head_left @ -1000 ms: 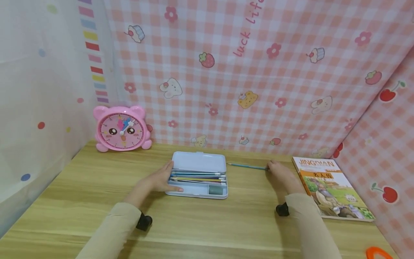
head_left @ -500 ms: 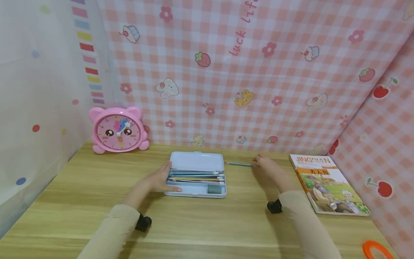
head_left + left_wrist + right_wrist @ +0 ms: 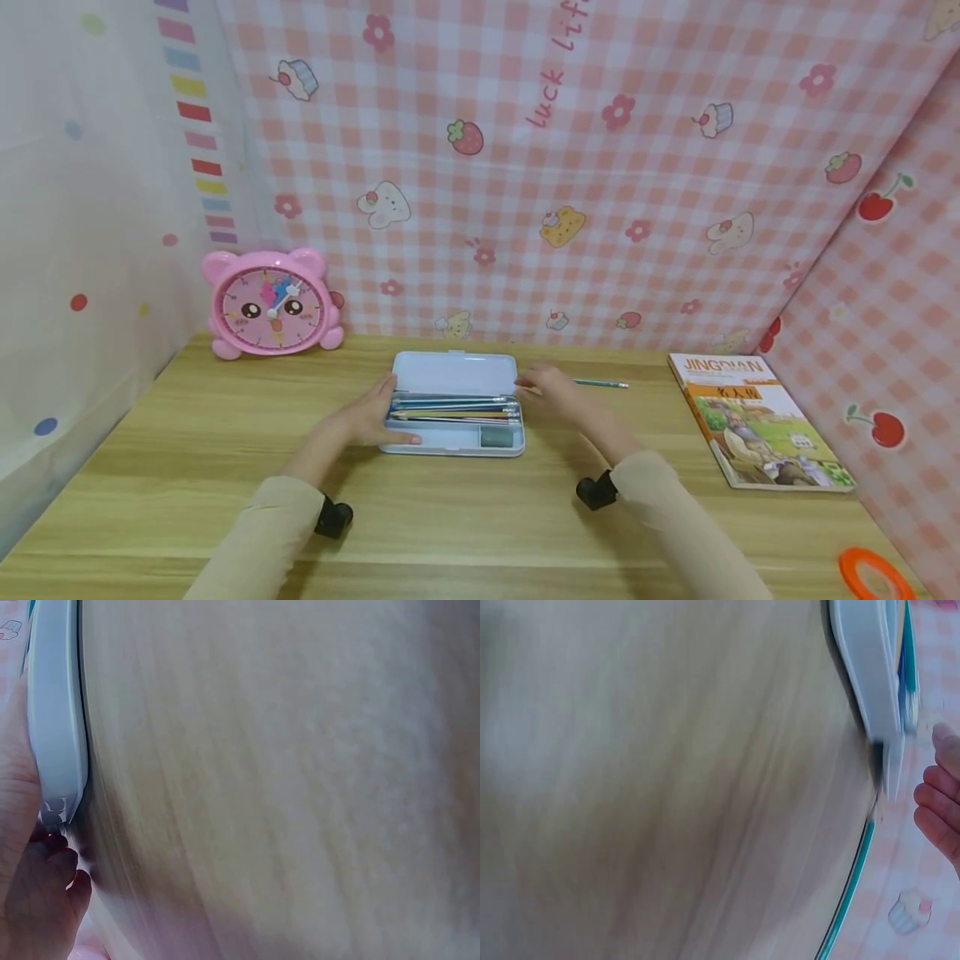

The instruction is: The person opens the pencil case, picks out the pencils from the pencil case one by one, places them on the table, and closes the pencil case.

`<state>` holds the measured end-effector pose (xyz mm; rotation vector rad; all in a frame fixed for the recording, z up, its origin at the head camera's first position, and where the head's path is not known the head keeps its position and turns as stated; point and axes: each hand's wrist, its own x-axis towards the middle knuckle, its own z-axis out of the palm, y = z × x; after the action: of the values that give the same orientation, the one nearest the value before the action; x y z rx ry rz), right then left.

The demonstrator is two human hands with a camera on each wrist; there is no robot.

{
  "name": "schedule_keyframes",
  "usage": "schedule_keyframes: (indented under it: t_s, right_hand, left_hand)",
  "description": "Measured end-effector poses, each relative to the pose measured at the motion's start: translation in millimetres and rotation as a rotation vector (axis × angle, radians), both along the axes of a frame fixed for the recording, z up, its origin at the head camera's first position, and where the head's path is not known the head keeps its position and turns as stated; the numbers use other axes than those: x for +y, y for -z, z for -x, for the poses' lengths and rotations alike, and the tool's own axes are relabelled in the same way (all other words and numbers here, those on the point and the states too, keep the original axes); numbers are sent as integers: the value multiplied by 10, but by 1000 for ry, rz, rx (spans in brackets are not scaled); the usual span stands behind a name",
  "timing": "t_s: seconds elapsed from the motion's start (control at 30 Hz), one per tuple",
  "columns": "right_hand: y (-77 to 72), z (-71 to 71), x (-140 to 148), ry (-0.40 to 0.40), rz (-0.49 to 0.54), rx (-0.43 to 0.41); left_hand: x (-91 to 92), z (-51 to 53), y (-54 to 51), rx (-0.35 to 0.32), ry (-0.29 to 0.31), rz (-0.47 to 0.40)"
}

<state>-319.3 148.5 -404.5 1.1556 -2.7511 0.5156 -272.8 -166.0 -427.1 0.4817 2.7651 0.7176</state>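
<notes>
A pale blue pencil case point(image 3: 427, 449) lies on the table with its lid point(image 3: 453, 372) folded back. Several pencils point(image 3: 450, 413) and a grey-green block point(image 3: 497, 437) are inside. My left hand point(image 3: 366, 415) grips the case's left end, thumb over the front part and fingers at the back; the left wrist view shows the fingertips around the case's end point(image 3: 58, 712). At the lid's right edge is my right hand point(image 3: 558, 396), its fingers point(image 3: 937, 806) loosely bent with nothing seen between them. A teal pencil point(image 3: 847, 889) lies on the table, partly behind that hand in the head view.
A pink bear-shaped clock point(image 3: 273, 304) stands at the back left against the wall cloth. To the right lies a book point(image 3: 761, 421) with a picture cover. An orange ring-shaped object point(image 3: 873, 575) is partly visible at the lower right corner.
My right hand has moved left, from the teal pencil's right end to the case's right edge, leaving the pencil on the table. The left hand stays on the case.
</notes>
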Motion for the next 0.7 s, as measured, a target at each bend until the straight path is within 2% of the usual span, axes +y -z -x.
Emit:
schedule_keyframes:
  t_s: [0.1,0.23,0.33,0.57,0.7]
  right_hand:
    - [3,-45,-78,-24,-27,-21]
    - [27,-79,-141,-1,-47,-96]
    - [44,-93,-169,7,-66,-112]
    - [66,-127,-195,9,-80,-96]
    - [87,-138,-195,-9,-113,-14]
  left_hand:
    - [-1,3,11,3,4,-7]
    - [3,4,14,8,12,-8]
    - [6,0,3,8,14,-5]
    - [10,-13,-15,-3,6,2]
    - [8,-11,-16,-1,8,0]
